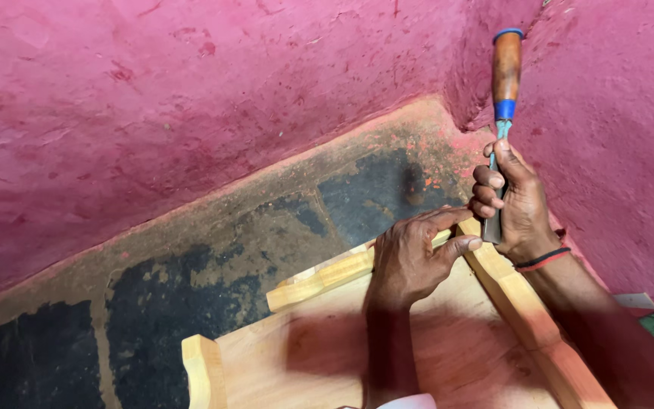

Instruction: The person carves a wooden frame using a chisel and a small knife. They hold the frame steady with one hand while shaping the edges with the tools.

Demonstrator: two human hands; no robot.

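At the far corner of the wooden frame [524, 303], the right hand [520, 204] has its fingers clamped round the chisel [502, 113] blade while the left hand [410, 261] presses flat, fingers together, beside it; keeping the blade upright and the frame pinned should help.

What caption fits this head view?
Right hand grips a wooden-handled chisel by its blade while left hand steadies a pale wooden frame.
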